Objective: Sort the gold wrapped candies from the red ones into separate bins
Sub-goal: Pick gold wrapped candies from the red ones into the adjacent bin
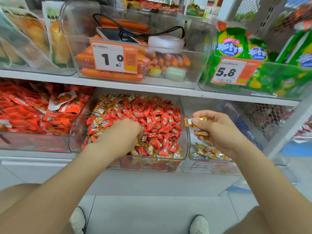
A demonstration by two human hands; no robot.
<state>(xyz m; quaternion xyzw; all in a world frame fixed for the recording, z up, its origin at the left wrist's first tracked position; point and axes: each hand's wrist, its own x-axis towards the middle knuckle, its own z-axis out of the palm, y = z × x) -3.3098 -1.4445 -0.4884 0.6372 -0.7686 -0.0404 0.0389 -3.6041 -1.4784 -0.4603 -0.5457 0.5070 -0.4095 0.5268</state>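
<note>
Pinching gold candies (195, 123), right hand (215, 128) hovers over the gold bin (202, 168), release next; left hand (124, 132) digs the mixed bin (76, 127), grip hidden

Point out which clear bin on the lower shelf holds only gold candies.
The right-hand bin, below the right hand: only a few gold candies lie in it. The middle bin mixes red and gold; the left bin holds red packets.

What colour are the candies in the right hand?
Gold with blue labels: the candies pinched in the right hand, head view.
</note>
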